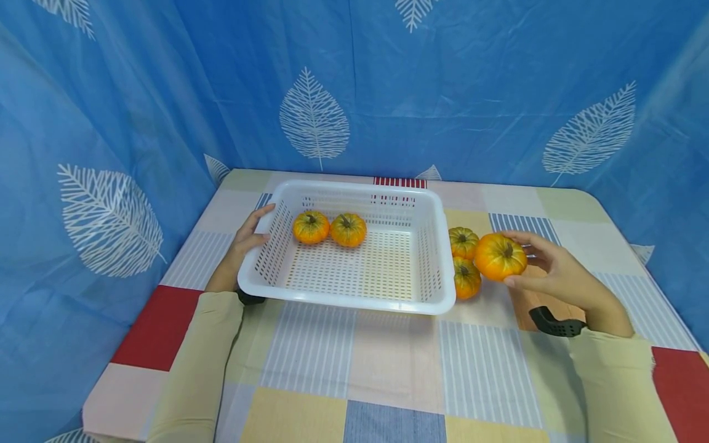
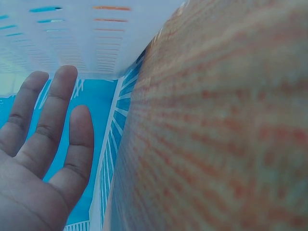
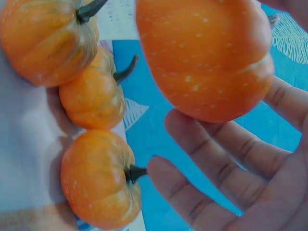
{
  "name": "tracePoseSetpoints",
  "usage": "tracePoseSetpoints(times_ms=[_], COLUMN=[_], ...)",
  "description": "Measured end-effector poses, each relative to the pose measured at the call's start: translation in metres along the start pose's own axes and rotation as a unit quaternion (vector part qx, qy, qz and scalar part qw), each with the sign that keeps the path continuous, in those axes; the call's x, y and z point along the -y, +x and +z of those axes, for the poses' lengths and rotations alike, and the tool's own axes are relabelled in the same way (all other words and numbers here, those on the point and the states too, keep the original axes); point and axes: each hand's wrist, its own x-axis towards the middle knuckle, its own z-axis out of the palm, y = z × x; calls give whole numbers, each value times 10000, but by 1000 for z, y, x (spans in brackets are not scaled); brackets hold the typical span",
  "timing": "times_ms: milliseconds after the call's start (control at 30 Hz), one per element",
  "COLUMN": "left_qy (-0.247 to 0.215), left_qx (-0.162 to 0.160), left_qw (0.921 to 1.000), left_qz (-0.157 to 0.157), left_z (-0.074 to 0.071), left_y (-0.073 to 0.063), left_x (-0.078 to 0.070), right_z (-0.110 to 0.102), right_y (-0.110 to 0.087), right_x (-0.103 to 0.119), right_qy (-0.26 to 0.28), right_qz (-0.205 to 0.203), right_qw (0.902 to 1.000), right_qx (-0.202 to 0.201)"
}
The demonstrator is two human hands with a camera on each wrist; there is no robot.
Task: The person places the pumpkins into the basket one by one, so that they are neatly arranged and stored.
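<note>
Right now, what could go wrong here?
The held pumpkin might slip, since the right hand grips it from one side. It could also bump the loose pumpkins beside the basket and set them rolling. A knock may shift the basket: the left hand at its left rim shows straight fingers.

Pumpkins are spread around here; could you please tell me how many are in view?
6: two pumpkins in the white basket, three on the table beside it, one pumpkin in the right hand. The head view shows only two of those three; more may be hidden.
</note>
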Motion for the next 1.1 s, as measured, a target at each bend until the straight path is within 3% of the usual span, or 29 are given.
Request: tracePoseSetpoints(times_ms=[500,833,1100], left_qy=[-221,-345,-400], left_qx=[50,98,65], left_qw=[9997,9993,9991], left_qz=[89,62,98], left_z=[0,2,3], left_y=[0,-2,-2], left_x=[2,-2,-3], right_z=[15,18,16], right_y=[21,33,47], right_x=[5,14,24], right_qy=[685,755,556], right_qz=[-32,38,352], right_qw=[9974,9969,9978], right_qx=[-234,-199,-3])
